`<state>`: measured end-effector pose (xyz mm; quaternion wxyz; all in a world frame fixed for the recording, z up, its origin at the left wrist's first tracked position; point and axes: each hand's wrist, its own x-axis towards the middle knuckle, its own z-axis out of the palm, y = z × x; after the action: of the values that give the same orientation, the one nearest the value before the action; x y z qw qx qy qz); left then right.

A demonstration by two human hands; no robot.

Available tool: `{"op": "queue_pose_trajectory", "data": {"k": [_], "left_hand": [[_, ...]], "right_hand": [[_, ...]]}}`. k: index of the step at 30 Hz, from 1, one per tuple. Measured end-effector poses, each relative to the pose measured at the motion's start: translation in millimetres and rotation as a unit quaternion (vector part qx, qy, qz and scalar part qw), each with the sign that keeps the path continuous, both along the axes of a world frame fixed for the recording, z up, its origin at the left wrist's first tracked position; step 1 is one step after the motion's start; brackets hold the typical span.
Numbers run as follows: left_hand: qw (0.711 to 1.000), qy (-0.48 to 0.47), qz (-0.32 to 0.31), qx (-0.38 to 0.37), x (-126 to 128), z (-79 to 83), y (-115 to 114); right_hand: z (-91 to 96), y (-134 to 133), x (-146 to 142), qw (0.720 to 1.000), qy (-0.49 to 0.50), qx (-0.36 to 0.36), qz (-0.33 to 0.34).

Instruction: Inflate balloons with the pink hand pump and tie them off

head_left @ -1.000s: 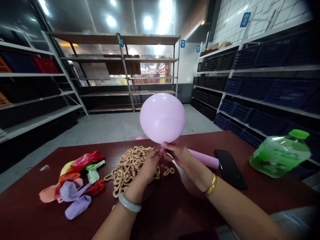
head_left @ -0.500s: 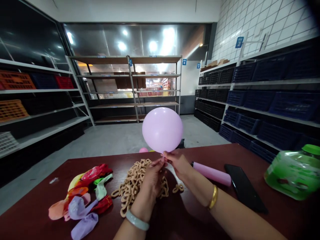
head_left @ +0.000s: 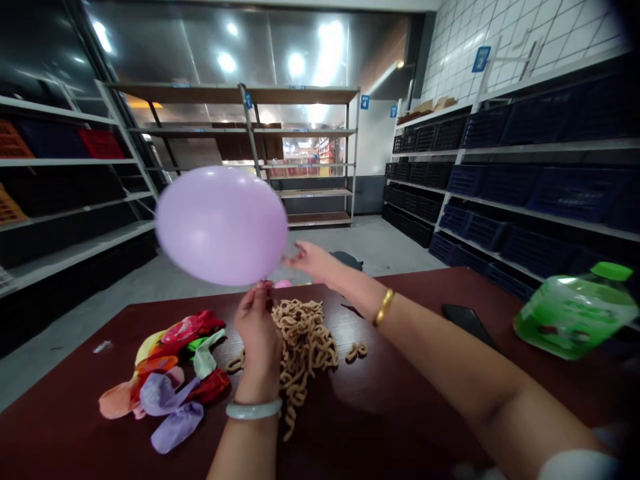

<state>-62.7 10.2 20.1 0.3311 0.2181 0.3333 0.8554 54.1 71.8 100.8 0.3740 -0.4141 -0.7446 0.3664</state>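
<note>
An inflated lilac balloon [head_left: 223, 223] floats above the table's far edge on the left, slightly blurred. My left hand [head_left: 257, 320], below it, is closed in a pinch on the balloon's neck. My right hand [head_left: 315, 261] is just right of the balloon, fingers stretched toward its lower side and apart, holding nothing I can see. Behind and right of my left hand lies a heap of light-brown twisted snack rings [head_left: 305, 333], with a few loose pieces beside it. Uninflated balloons in several colours [head_left: 170, 407] lie left of the heap.
The dark red table [head_left: 390, 400] carries a black phone [head_left: 467, 320], partly hidden by my right forearm, and a green-capped jug [head_left: 575, 310] of green liquid at right. Shelves with dark crates [head_left: 570, 193] line the right wall. Metal racks [head_left: 300, 133] stand at the back.
The balloon has swung left and nearer, with my left hand at its neck. My right hand has let go of the neck and moved up. The pink tube is now hidden.
</note>
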Motion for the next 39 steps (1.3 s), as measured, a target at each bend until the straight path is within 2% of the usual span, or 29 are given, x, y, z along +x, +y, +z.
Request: {"op": "queue_pose_trajectory", "data": {"k": [4, 7, 9, 11, 15, 17, 20, 24, 29, 33, 39], "left_hand": [[1.000, -0.020, 0.019, -0.008, -5.0, 3.9, 2.1], [1.000, -0.022, 0.011, -0.019, -4.3, 2.1, 3.2], [0.999, -0.022, 0.004, -0.023, -2.8, 0.7, 3.6], [1.000, -0.020, -0.001, -0.022, -1.5, 0.4, 3.8], [1.000, -0.023, 0.004, -0.012, -1.0, 2.0, 3.0], [1.000, -0.027, 0.009, -0.010, -1.7, 2.9, 2.0], [1.000, -0.021, 0.009, -0.012, -3.4, 2.9, 0.8], [1.000, -0.020, 0.012, -0.010, -5.9, 1.0, 1.4], [0.999, -0.028, 0.029, -0.004, -8.9, -1.9, 4.0], [0.998, -0.045, 0.032, 0.006, -11.7, -4.5, 6.2], [0.998, -0.049, 0.030, -0.006, -13.2, -6.1, 6.9]], "right_hand": [[34.5, 27.1, -4.9, 0.998, 0.039, 0.021, -0.037], [40.2, 38.3, -3.6, 0.995, -0.039, 0.067, -0.058], [29.2, 40.7, 1.0, 0.985, -0.143, 0.085, -0.042], [7.3, 40.0, 8.2, 0.975, -0.211, 0.069, -0.014], [-46.9, 34.3, 20.9, 0.961, -0.274, 0.036, 0.004], [-67.8, 30.8, 21.8, 0.958, -0.284, 0.025, 0.016], [-85.6, 26.0, 17.0, 0.961, -0.274, 0.015, 0.028], [-91.6, 23.5, 11.8, 0.971, -0.238, 0.001, 0.029], [-76.8, 26.3, 17.5, 0.988, -0.147, -0.029, 0.025], [-45.3, 21.7, 22.9, 0.997, -0.031, -0.057, 0.052], [0.2, 21.2, 14.8, 0.988, 0.112, -0.088, 0.064]]}}
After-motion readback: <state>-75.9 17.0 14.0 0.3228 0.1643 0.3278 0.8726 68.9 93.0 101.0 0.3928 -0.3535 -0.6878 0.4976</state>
